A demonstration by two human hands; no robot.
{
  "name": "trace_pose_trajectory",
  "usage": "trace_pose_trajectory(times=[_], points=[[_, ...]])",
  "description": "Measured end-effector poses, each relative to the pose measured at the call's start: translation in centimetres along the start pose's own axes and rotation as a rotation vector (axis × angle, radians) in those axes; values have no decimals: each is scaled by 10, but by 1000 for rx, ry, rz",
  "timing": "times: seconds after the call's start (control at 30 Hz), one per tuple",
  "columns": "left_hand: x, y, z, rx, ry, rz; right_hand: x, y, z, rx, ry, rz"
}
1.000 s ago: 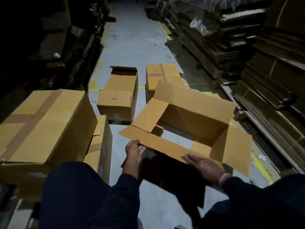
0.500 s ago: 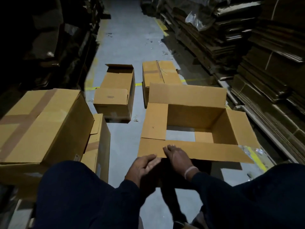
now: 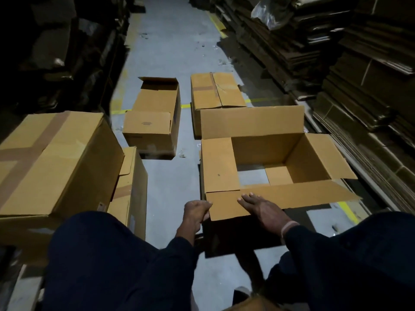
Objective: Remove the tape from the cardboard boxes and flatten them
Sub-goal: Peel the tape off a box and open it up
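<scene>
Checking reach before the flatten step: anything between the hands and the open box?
Nothing visible. The left hand grips the corner of the open box's near flap, and the right hand rests flat on that flap. The other boxes sit apart on the floor.

Matt brown cardboard in the open box (image 3: 267, 153); duller brown tape (image 3: 33, 151), likely paper, across the large box (image 3: 56, 162); smooth grey floor (image 3: 173, 182), faintly sheened.
</scene>
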State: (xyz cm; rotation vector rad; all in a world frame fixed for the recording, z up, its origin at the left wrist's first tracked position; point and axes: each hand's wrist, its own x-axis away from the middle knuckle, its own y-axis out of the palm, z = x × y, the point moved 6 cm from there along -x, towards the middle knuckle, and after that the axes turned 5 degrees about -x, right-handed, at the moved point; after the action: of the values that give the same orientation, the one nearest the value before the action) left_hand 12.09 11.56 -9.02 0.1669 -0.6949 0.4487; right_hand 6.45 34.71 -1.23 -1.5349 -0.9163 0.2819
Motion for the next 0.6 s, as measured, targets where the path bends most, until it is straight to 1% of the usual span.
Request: trace_pose_trajectory(times=[0.07,0.13,0.17,0.2,0.27,0.33,0.37,0.4,0.47,0.53,0.57,0.6], points=[[-1,6,-8,-81,4,-19,0,4,1,-63,14,-139],[-2,7,-13,-93,-20,-72,-3,7,1,-205,90,-252],[-2,8,-14,-84,-31,-101,-6,5,-1,-291,149,-264],[1,8,-13,-77,-38,-126,-11,5,0,-395,220,-241],[6,10,-13,-78,-57,-172,-20,-4,-4,-701,375,-122],[5,10,-17,-97,-67,-186,-31,-12,-8,-1123,515,34],[4,10,-19,-105,-70,-182,-35,-15,-10,-1282,560,90],[4,9,-20,-111,-74,-169,-42,-16,-9,-1353,592,140],[4,9,-19,-111,-67,-149,-53,-19,-11,-1388,623,232],[7,9,-10,-140,-35,-121,-58,-27,-16,-1400,610,391],[7,10,-6,-151,-11,-112,-60,-33,-24,-1416,563,444],[6,11,-2,-164,9,-110,-65,-36,-34,-1424,493,451]])
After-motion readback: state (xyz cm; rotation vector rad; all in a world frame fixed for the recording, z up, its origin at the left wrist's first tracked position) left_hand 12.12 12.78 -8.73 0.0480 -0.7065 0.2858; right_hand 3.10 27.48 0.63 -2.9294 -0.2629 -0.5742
